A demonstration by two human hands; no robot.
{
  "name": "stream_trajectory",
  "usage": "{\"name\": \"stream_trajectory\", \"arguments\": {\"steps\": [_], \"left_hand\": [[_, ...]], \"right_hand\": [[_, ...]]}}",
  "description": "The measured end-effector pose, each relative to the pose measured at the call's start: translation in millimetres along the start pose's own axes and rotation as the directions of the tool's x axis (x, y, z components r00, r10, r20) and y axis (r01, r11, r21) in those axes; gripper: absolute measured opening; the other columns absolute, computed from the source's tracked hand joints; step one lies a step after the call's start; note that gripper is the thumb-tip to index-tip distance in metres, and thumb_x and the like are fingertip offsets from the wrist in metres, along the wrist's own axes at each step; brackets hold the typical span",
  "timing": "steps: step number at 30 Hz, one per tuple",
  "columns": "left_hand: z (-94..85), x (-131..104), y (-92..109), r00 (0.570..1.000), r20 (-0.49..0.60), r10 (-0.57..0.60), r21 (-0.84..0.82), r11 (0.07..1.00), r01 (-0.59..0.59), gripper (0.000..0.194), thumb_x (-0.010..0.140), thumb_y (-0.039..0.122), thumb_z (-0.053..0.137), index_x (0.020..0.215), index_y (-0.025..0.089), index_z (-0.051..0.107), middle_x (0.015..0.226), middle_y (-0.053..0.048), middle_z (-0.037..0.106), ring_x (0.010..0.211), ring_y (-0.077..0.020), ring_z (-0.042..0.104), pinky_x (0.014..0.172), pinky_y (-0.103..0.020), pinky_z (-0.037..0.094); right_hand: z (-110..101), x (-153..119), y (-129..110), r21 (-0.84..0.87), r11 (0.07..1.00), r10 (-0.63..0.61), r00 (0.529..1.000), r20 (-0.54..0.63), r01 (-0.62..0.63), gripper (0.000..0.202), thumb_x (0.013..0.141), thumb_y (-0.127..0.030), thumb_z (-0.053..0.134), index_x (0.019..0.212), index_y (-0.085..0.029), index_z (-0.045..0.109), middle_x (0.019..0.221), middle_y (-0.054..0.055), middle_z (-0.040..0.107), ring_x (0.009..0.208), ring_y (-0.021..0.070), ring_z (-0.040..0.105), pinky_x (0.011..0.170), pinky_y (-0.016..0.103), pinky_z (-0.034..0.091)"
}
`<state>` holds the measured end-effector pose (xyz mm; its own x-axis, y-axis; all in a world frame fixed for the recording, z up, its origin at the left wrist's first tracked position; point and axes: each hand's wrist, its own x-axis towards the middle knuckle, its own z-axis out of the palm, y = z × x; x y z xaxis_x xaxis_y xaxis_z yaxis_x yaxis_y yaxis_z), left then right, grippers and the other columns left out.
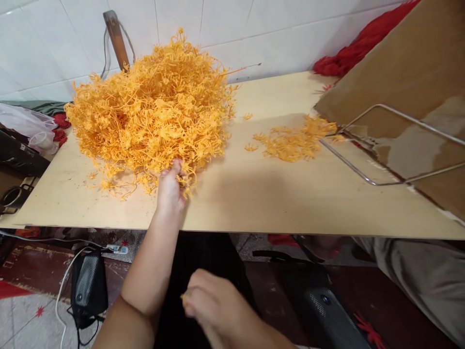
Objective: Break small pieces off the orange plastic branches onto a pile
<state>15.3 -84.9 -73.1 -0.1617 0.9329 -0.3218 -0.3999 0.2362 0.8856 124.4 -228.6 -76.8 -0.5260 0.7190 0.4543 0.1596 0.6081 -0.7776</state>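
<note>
A large heap of tangled orange-yellow plastic flower sprigs (152,106) rises on the left half of the table. At its lower front edge my left hand (170,186) is closed on a sprig, with some strands hanging beside the fingers. My right hand (214,298) is curled closed over my lap, below the table's front edge. A small orange bit pokes out at its fingertips; most of what it holds is hidden. To the right of the heap lies a loose scatter of small orange flower pieces (290,143).
The pale tabletop (232,213) carries a bent metal wire frame (378,183) and a large brown cardboard sheet (410,97) on the right. Red material (356,48) lies behind it. A wooden handle (116,41) stands behind the heap. A black mug (12,196) sits far left.
</note>
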Motion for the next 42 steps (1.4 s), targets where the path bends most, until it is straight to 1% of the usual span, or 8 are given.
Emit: {"name": "stream_trajectory", "arguments": {"steps": [7, 15, 20, 28, 31, 34, 37, 42], "left_hand": [[-8.1, -22.5, -4.6, 0.955, 0.281, -0.097, -0.06, 0.991, 0.118, 0.012, 0.069, 0.021, 0.064, 0.073, 0.013, 0.057, 0.062, 0.004, 0.054, 0.052, -0.0027, 0.046, 0.054, -0.016, 0.04], [-19.7, -21.1, -4.4, 0.936, 0.347, -0.055, -0.008, 0.998, 0.062, 0.017, 0.066, 0.025, 0.067, 0.066, 0.013, 0.056, 0.06, 0.003, 0.054, 0.055, -0.0042, 0.048, 0.057, -0.016, 0.039], [-14.9, -22.6, -10.5, 0.942, 0.336, -0.002, 0.077, 0.997, -0.025, 0.02, 0.069, 0.03, 0.064, 0.063, 0.013, 0.054, 0.056, 0.004, 0.051, 0.05, -0.0041, 0.045, 0.052, -0.017, 0.035], [-11.0, -11.8, -16.6, 0.962, 0.094, 0.256, 0.33, 0.904, -0.273, 0.022, 0.082, 0.023, 0.044, 0.062, 0.015, 0.047, 0.051, 0.006, 0.039, 0.047, -0.0045, 0.034, 0.049, -0.018, 0.027], [-14.7, -12.0, -17.6, 0.937, 0.258, 0.236, 0.433, 0.838, -0.33, 0.024, 0.08, 0.025, 0.048, 0.058, 0.015, 0.044, 0.051, 0.006, 0.039, 0.049, -0.0049, 0.035, 0.051, -0.019, 0.027], [-20.4, -17.9, -15.3, 0.92, 0.369, 0.134, 0.442, 0.845, -0.3, 0.025, 0.08, 0.027, 0.047, 0.058, 0.016, 0.04, 0.05, 0.006, 0.037, 0.047, -0.0047, 0.032, 0.049, -0.019, 0.026], [-26.0, -22.7, -13.7, 0.906, 0.414, 0.085, 0.472, 0.831, -0.294, 0.025, 0.08, 0.03, 0.045, 0.06, 0.016, 0.04, 0.051, 0.006, 0.036, 0.046, -0.0049, 0.031, 0.048, -0.02, 0.025], [-30.4, -22.1, -19.9, 0.878, 0.475, 0.052, 0.569, 0.744, -0.352, 0.026, 0.079, 0.037, 0.046, 0.063, 0.017, 0.041, 0.055, 0.005, 0.035, 0.05, -0.0056, 0.031, 0.049, -0.02, 0.025]], "right_hand": [[-55.6, 51.1, 68.0, 0.399, 0.812, 0.558, 0.766, -0.32, -0.425, 0.024, 0.081, -0.043, 0.046, 0.081, -0.019, 0.052, 0.062, -0.002, 0.047, 0.048, 0.0088, 0.042, 0.043, 0.022, 0.035], [-34.0, 80.9, 82.5, 0.393, 0.843, 0.432, 0.898, -0.087, -0.368, 0.033, 0.076, -0.048, 0.052, 0.064, -0.017, 0.05, 0.061, -0.001, 0.049, 0.061, 0.0108, 0.047, 0.059, 0.024, 0.041], [-28.5, 65.3, 71.7, 0.196, 0.939, 0.336, 0.876, -0.346, -0.283, 0.035, 0.082, -0.031, 0.046, 0.053, -0.018, 0.032, 0.051, -0.004, 0.029, 0.048, 0.0066, 0.031, 0.045, 0.021, 0.028], [-27.3, 32.9, 7.0, -0.184, 0.975, -0.169, 0.95, -0.262, 0.122, 0.031, 0.073, -0.005, 0.05, 0.052, -0.018, 0.031, 0.051, -0.003, 0.033, 0.049, 0.0077, 0.031, 0.046, 0.024, 0.024], [-42.3, 40.0, 15.0, 0.115, 0.988, 0.135, 0.923, -0.361, -0.1, 0.022, 0.075, -0.012, 0.046, 0.055, -0.018, 0.04, 0.052, -0.001, 0.04, 0.047, 0.0085, 0.037, 0.043, 0.024, 0.027], [-57.8, 58.9, 48.7, 0.561, 0.738, 0.618, 0.709, -0.34, -0.375, 0.01, 0.073, -0.018, 0.041, 0.065, -0.019, 0.046, 0.057, -0.001, 0.046, 0.039, 0.0073, 0.037, 0.035, 0.022, 0.022], [-62.0, 76.1, 75.5, 0.633, 0.598, 0.757, 0.606, -0.243, -0.493, 0.012, 0.067, -0.018, 0.044, 0.076, -0.018, 0.051, 0.059, -0.003, 0.05, 0.035, 0.0055, 0.035, 0.034, 0.02, 0.02], [-47.7, 89.6, 85.2, 0.41, 0.786, 0.572, 0.796, -0.199, -0.462, 0.026, 0.076, -0.042, 0.045, 0.071, -0.018, 0.051, 0.055, -0.004, 0.042, 0.046, 0.0067, 0.037, 0.043, 0.021, 0.03]]}}
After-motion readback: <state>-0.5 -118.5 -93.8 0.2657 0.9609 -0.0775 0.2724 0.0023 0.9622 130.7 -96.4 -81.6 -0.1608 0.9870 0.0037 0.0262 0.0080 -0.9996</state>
